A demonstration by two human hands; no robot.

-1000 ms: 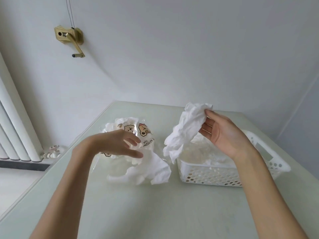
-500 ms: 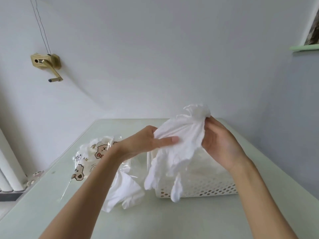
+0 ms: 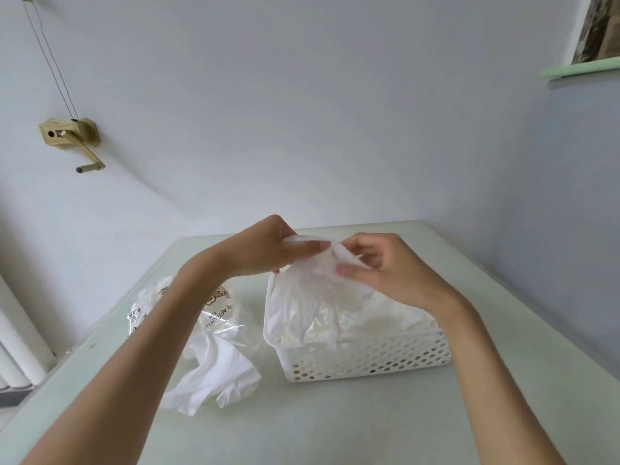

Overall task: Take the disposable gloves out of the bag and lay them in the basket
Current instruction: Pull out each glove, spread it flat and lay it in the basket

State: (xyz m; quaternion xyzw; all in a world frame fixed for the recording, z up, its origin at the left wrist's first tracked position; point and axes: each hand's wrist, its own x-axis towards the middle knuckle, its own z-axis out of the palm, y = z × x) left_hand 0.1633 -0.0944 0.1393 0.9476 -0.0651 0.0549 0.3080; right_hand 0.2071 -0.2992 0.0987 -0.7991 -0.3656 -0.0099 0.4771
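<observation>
Both hands are up over the basket. The left hand (image 3: 268,248) pinches the top of a thin, translucent white disposable glove (image 3: 310,290) between thumb and fingers, and the right hand (image 3: 385,266) grips the same glove from the other side, thumb pressed on its front and fingers curled behind. The glove hangs between them, its lower end draping down into the white perforated plastic basket (image 3: 369,359), at the basket's left end, with one fold falling over the left rim. The basket sits toward the right side of the pale green table (image 3: 335,427), near its far edge, and it holds a crumpled heap of more translucent white gloves (image 3: 385,313), piled up to about rim height. Over on the left side of the table, just beside the basket, lies the clear plastic bag printed with cartoon bears and lettering (image 3: 218,310), partly hidden behind the left forearm. From the bag's near end a bunch of white gloves (image 3: 218,377) spills out onto the table toward the near edge, lying crumpled and flat, close to the basket's near left corner but not touching it as far as can be seen. On the wall behind, up at the left, is a brass-coloured crank handle fitting (image 3: 72,140) with two thin cords running upward from it. A white radiator (image 3: 13,347) stands at the far left, and a pale green shelf edge (image 3: 580,70) shows at the upper right.
</observation>
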